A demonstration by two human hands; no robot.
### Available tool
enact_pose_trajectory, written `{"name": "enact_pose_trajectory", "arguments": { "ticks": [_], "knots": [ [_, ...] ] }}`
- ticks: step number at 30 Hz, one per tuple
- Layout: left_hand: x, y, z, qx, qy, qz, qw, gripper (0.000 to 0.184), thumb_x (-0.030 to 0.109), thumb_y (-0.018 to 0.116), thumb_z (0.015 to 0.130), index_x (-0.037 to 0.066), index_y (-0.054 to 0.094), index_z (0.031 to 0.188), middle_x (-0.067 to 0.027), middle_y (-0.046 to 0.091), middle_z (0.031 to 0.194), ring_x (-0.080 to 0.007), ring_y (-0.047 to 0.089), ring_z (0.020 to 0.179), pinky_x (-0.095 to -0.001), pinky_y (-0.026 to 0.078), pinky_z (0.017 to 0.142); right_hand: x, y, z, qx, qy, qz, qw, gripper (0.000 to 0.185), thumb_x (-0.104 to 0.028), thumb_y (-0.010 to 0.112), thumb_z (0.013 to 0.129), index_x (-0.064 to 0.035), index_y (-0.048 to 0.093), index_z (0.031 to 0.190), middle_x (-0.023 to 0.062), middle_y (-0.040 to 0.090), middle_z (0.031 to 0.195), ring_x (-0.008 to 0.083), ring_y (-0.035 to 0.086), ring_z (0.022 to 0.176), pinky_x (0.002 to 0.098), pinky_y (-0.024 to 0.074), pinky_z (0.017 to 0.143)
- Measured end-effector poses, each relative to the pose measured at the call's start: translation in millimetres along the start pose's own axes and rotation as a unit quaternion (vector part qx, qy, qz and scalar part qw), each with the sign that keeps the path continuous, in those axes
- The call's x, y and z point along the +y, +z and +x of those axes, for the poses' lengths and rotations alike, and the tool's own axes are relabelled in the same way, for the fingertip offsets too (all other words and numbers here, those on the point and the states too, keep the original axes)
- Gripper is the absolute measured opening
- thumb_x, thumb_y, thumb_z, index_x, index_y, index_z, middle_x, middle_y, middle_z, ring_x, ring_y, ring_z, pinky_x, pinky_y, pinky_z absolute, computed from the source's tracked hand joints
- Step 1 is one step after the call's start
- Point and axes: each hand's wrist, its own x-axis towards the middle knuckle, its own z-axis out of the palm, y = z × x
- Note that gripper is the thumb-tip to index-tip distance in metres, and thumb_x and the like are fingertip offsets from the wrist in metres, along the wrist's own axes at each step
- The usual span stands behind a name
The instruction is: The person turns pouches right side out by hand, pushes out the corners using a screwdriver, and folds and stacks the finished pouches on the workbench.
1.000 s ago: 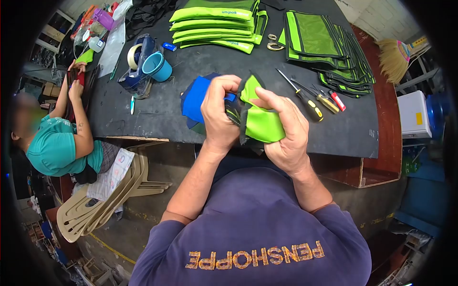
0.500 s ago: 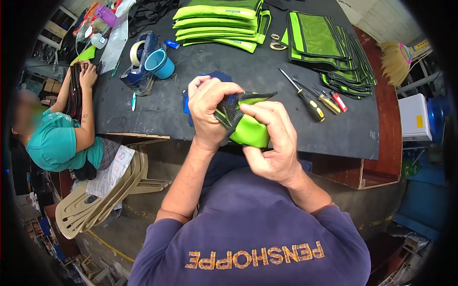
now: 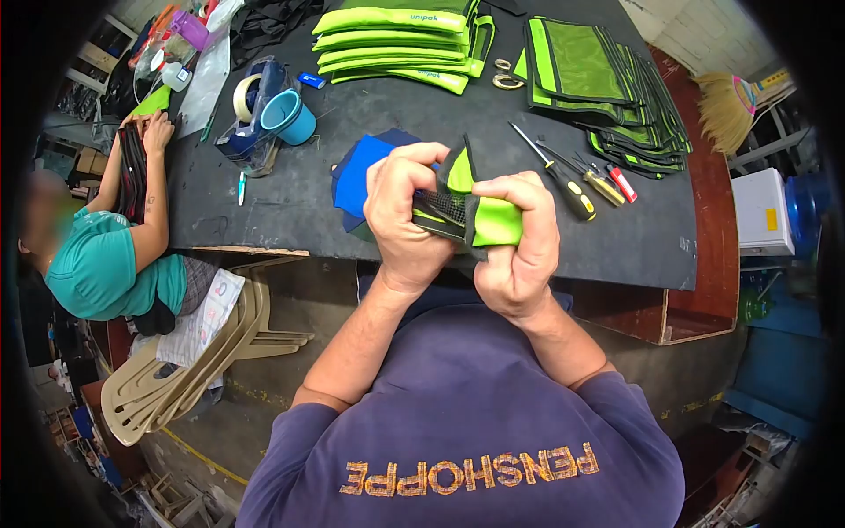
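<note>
A small bright green fabric piece (image 3: 497, 222) with black mesh and dark edging is held between both hands above the front edge of the black table. My left hand (image 3: 409, 216) is wrapped round its mesh side. On its right, my right hand (image 3: 524, 238) pinches the green side between thumb and fingers. One green corner with black edging points up between the hands. Blue fabric pieces (image 3: 359, 176) lie on the table just behind my left hand, which partly covers them.
Folded green bags (image 3: 392, 44) and green mesh pouches (image 3: 585, 66) are stacked at the back. Screwdrivers (image 3: 572, 194) lie right; a blue cup (image 3: 289, 117) and tape dispenser (image 3: 249, 141) stand left. A person in teal (image 3: 101, 264) works at the far left, near stacked chairs (image 3: 176, 387).
The green piece has been turned, and its corner now points up. Both hands have shifted slightly, still gripping it. More blue fabric shows behind my left hand than half a second ago.
</note>
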Motion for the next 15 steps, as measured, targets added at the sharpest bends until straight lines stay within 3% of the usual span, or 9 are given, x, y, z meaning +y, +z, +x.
{"name": "enact_pose_trajectory", "arguments": {
  "ticks": [2, 3, 4, 7, 12, 15],
  "knots": [
    [26.5, 6.8, -0.5, 0.028, -0.174, -0.136, 0.975, 0.033, 0.007, 0.083, 0.065, 0.006, 0.059, 0.088, -0.01, 0.07, 0.095, -0.027, 0.065, 0.086, -0.0372, 0.045, 0.084, 2.1, -0.9, 1.0, 0.01, 0.053, 0.06, 0.997, 0.042, 0.005, 0.043, 0.077, 0.0006, 0.06, 0.115, 0.0112, 0.06, 0.104, 0.0198, 0.058, 0.091, 0.0299, 0.048, 0.084],
    [32.7, 8.2, -0.9, 0.041, -0.26, -0.201, 0.944, 0.035, 0.007, 0.084, 0.063, 0.005, 0.062, 0.09, -0.0098, 0.071, 0.095, -0.0273, 0.065, 0.088, -0.0371, 0.045, 0.084, 3.8, -1.7, 2.1, 0.01, 0.054, 0.059, 0.997, 0.042, 0.005, 0.043, 0.077, 0.0006, 0.06, 0.115, 0.0112, 0.06, 0.104, 0.0198, 0.058, 0.091, 0.0299, 0.048, 0.084],
    [29.8, 8.2, -3.3, 0.041, -0.261, -0.202, 0.943, 0.035, 0.007, 0.084, 0.063, 0.005, 0.062, 0.09, -0.0098, 0.071, 0.095, -0.0273, 0.065, 0.088, -0.0371, 0.045, 0.084, 6.6, -2.3, 4.1, 0.015, 0.057, 0.071, 0.996, 0.042, 0.005, 0.043, 0.078, -0.0001, 0.06, 0.115, 0.0112, 0.062, 0.101, 0.0192, 0.059, 0.087, 0.0303, 0.0492, 0.08],
    [11.9, 3.3, -12.8, -0.065, -0.09, -0.025, 0.993, 0.038, 0.004, 0.081, 0.065, 0.004, 0.067, 0.1, -0.0093, 0.07, 0.094, -0.0285, 0.066, 0.088, -0.0377, 0.046, 0.087, 14.5, -3.8, 11.2, 0.026, 0.063, 0.097, 0.993, 0.042, 0.004, 0.043, 0.078, -0.0013, 0.059, 0.117, 0.0113, 0.066, 0.095, 0.0179, 0.062, 0.077, 0.0311, 0.0518, 0.073],
    [16.4, -1.9, -8.0, -0.152, -0.101, -0.011, 0.983, 0.04, 0.002, 0.078, 0.064, 0.004, 0.066, 0.103, -0.0093, 0.068, 0.092, -0.0311, 0.066, 0.089, -0.0384, 0.045, 0.091, 22.5, -23.1, 22.5, -0.016, 0.147, 0.182, 0.972, 0.041, 0.003, 0.041, 0.081, -0.0008, 0.057, 0.118, 0.0062, 0.065, 0.093, 0.0098, 0.058, 0.076, 0.027, 0.0494, 0.07],
    [21.4, -2.0, -9.4, -0.199, -0.108, -0.005, 0.974, 0.033, 0.003, 0.077, 0.072, 0.004, 0.065, 0.102, -0.0056, 0.067, 0.089, -0.0244, 0.066, 0.085, -0.0355, 0.048, 0.087, 27.6, -30.7, 30.0, -0.046, 0.217, 0.23, 0.948, 0.039, 0.003, 0.041, 0.081, -0.0008, 0.057, 0.117, 0.0048, 0.065, 0.092, 0.0074, 0.057, 0.076, 0.025, 0.0489, 0.069]
  ]
}}
